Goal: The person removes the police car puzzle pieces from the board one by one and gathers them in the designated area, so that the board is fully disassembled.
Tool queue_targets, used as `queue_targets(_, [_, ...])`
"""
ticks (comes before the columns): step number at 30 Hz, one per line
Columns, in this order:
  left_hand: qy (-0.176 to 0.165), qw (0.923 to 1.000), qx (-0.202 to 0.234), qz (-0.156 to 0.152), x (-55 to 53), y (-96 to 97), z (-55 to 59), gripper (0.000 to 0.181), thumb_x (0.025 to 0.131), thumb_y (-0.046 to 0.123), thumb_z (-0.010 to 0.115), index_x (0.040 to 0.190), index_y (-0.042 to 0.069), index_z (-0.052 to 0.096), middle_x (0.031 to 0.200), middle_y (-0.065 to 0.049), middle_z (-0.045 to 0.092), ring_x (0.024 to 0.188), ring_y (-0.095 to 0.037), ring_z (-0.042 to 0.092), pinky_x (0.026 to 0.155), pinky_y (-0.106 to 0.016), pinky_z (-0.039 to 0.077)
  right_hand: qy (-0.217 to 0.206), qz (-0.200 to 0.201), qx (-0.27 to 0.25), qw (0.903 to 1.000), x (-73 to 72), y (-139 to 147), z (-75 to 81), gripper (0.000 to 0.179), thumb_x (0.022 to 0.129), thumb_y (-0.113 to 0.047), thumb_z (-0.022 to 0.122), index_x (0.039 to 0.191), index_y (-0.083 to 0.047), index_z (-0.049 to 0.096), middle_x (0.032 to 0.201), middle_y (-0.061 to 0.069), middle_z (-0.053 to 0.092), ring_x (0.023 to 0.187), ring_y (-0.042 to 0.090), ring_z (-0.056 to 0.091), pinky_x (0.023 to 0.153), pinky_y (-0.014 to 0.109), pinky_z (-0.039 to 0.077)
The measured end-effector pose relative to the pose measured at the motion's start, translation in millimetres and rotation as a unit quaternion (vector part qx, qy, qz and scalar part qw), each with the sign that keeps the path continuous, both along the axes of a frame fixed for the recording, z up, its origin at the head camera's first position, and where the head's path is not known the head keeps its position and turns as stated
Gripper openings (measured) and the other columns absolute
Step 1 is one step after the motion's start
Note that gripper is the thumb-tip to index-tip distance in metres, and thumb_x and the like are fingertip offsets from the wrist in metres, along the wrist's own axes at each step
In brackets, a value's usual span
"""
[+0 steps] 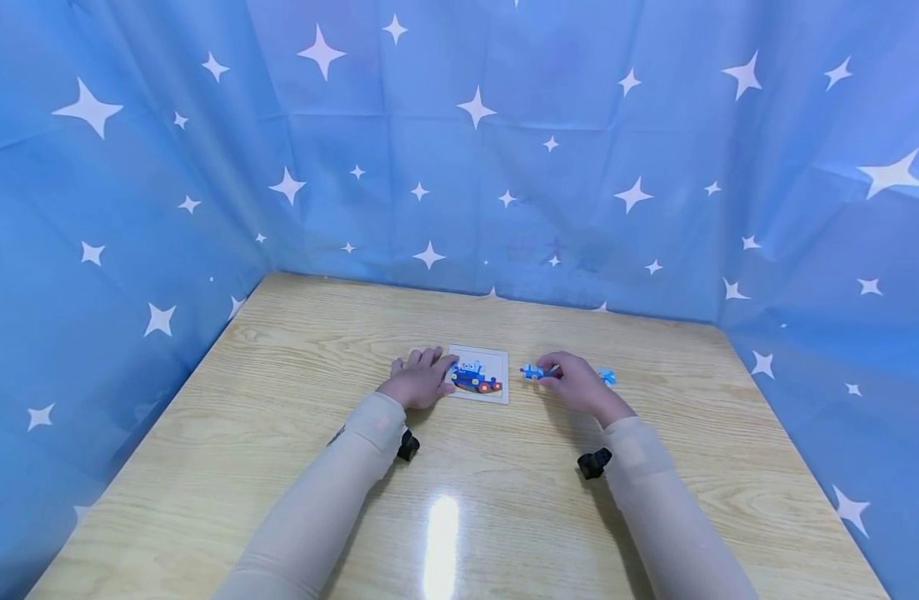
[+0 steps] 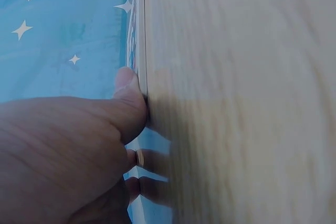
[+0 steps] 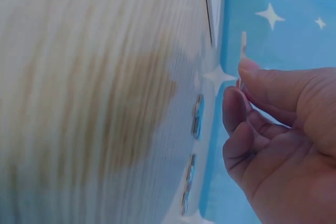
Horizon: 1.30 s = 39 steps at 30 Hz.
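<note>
A square puzzle board with a pale frame lies on the table, a blue cartoon truck pictured in it. My left hand rests at its left edge, with the thumb against the frame and the other fingers spread toward the table. To the right of the board, my right hand pinches a thin blue puzzle piece between thumb and fingers. In the right wrist view that piece stands edge-on, raised above the tabletop.
Beyond the right hand, another blue piece lies on the wooden table. The right wrist view shows two flat pieces lying on the tabletop. A blue curtain with white stars hangs behind the table and along its sides.
</note>
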<state>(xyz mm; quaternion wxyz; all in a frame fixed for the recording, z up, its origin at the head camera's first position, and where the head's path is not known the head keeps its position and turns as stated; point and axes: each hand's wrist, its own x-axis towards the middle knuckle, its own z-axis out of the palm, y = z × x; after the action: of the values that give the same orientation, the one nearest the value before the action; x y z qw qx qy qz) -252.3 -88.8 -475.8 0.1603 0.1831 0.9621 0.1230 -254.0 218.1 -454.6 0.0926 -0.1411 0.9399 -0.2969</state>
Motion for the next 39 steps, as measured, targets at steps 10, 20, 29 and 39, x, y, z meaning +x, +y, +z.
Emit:
queue_targets(10, [0.0, 1.0, 0.003, 0.0, 1.1, -0.5, 0.2, 0.062, 0.108, 0.046, 0.041, 0.164, 0.029, 0.021, 0.169, -0.007, 0.013, 0.152, -0.033, 0.015, 0.114, -0.063, 0.018, 0.014, 0.005, -0.003, 0.9999, 3.0, 17, -7.7, 0.028, 0.101, -0.002, 0.061, 0.128, 0.005, 0.062, 0.126, 0.024, 0.062, 0.113, 0.039, 0.061, 0.092, 0.049, 0.052])
queue_targets(20, [-0.003, 1.0, 0.007, 0.0, 3.4, -0.3, 3.3, 0.061, 0.108, 0.046, 0.041, 0.164, 0.03, 0.021, 0.17, -0.006, 0.012, 0.153, -0.033, 0.014, 0.115, -0.064, 0.017, 0.016, -0.008, 0.008, 0.9998, 11.8, 41, -7.5, 0.031, 0.1, -0.002, 0.061, 0.13, 0.006, 0.061, 0.122, 0.024, 0.064, 0.114, 0.041, 0.061, 0.093, 0.053, 0.05])
queue_targets(29, [-0.001, 0.9999, 0.015, 0.004, 3.6, -1.4, 1.8, 0.061, 0.108, 0.046, 0.041, 0.164, 0.03, 0.021, 0.169, -0.006, 0.013, 0.153, -0.033, 0.014, 0.115, -0.065, 0.016, 0.005, -0.006, 0.015, 0.9999, 21.2, 57, -6.6, 0.031, 0.1, 0.0, 0.061, 0.129, 0.009, 0.06, 0.118, 0.024, 0.064, 0.11, 0.041, 0.062, 0.089, 0.052, 0.052])
queue_targets(39, [-0.005, 0.9998, 0.02, 0.005, 0.6, -0.4, -2.4, 0.061, 0.109, 0.043, 0.041, 0.164, 0.028, 0.021, 0.17, -0.008, 0.012, 0.153, -0.034, 0.011, 0.116, -0.065, 0.013, 0.002, -0.009, 0.022, 0.9997, 33.5, 81, -7.9, 0.027, 0.099, -0.003, 0.064, 0.125, 0.005, 0.063, 0.116, 0.021, 0.066, 0.109, 0.041, 0.063, 0.09, 0.053, 0.052])
